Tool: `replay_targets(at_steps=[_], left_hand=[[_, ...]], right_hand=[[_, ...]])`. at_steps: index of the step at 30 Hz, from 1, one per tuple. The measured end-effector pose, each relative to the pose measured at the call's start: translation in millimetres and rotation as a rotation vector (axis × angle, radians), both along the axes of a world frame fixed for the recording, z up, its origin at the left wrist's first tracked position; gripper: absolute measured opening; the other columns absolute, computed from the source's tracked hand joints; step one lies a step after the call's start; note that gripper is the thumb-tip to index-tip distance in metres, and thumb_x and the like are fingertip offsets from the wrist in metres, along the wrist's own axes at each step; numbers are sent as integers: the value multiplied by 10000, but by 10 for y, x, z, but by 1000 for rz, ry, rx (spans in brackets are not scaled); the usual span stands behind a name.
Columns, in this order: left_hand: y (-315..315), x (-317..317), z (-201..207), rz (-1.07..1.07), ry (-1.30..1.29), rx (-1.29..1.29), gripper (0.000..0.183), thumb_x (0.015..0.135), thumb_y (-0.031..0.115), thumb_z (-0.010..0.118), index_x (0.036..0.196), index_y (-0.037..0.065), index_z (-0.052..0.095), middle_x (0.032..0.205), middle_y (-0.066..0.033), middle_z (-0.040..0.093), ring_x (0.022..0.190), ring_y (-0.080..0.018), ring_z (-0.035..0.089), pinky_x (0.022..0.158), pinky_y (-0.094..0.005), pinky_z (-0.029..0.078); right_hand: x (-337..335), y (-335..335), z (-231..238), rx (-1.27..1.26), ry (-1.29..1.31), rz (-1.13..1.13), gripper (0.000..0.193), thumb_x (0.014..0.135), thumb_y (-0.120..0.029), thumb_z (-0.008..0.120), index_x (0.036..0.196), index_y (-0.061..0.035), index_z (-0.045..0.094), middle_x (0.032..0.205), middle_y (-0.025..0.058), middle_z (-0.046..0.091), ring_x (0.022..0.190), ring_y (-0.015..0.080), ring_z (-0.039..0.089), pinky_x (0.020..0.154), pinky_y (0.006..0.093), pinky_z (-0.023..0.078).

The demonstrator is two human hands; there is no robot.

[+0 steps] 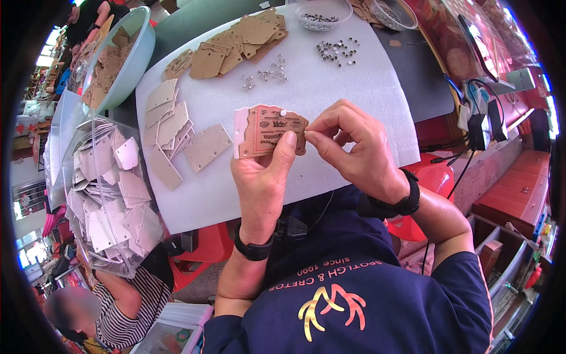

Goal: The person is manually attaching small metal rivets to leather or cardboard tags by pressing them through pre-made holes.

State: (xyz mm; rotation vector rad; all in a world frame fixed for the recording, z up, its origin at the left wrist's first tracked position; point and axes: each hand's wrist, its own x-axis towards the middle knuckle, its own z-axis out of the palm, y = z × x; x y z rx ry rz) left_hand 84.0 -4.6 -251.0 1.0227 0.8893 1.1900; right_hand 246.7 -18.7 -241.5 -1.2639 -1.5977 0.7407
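Observation:
My left hand (263, 177) grips a brown printed card (272, 127) with a wavy edge, thumb pressed on its face. A pale card (240, 131) shows behind its left side. Near the brown card's top edge sits a white round stud (283, 112). My right hand (356, 141) has its thumb and index finger pinched at the card's right edge; whatever is between the fingertips is too small to make out. Left of my hands lie loose grey cards (209, 147) with punched holes. Beyond them are a pile of brown cards (253, 32) and scattered metal rivets (274, 73).
A white foam sheet (354, 88) covers the work table. Small metal caps (338, 51) lie near a clear bowl (319, 23) of studs. At left stand a bag of grey cards (112, 194) and a pale green basin (138, 53). A person in stripes (121, 307) is at lower left.

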Motion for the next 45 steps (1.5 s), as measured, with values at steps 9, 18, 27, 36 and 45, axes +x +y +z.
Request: replay_targets(at_steps=[9, 18, 27, 36, 45], left_hand=[[3, 20, -13, 21, -6, -6, 311, 923, 38, 621, 1217, -1, 531, 1007, -95, 656, 865, -164, 640, 739, -317, 541], [-3, 21, -7, 36, 29, 14, 335, 917, 27, 615, 1238, -5, 526, 1028, -100, 653, 874, -158, 638, 744, -313, 541], [2, 19, 0, 21, 12, 17, 294, 930, 6, 598, 1214, -37, 533, 1024, -71, 637, 892, -105, 622, 769, -262, 529], [5, 39, 25, 39, 10, 10, 326, 925, 17, 602, 1239, -26, 521, 1023, -81, 646, 874, -128, 628, 766, -280, 527], [0, 19, 47, 14, 46, 14, 373, 921, 21, 603, 1278, -13, 502, 1079, -96, 633, 913, -150, 629, 785, -303, 536]], right_hand=[[-28, -4, -21, 9, 4, -19, 94, 846, -72, 704, 872, -14, 634, 848, 77, 625, 693, 170, 652, 558, 272, 498], [-65, -1, -57, -296, 320, -68, 91, 847, -89, 705, 881, -18, 659, 830, 63, 674, 690, 105, 620, 548, 244, 474], [-65, -18, -78, -299, 331, -78, 93, 856, -89, 698, 888, -11, 657, 813, 51, 671, 703, 84, 616, 540, 234, 472], [-84, -4, 16, -454, 542, -56, 195, 904, -139, 666, 969, 42, 632, 837, 55, 654, 730, 85, 614, 583, 235, 543], [-59, 8, 4, -519, 498, -3, 250, 913, -171, 653, 1028, 50, 636, 906, 60, 657, 756, 90, 620, 608, 248, 543]])
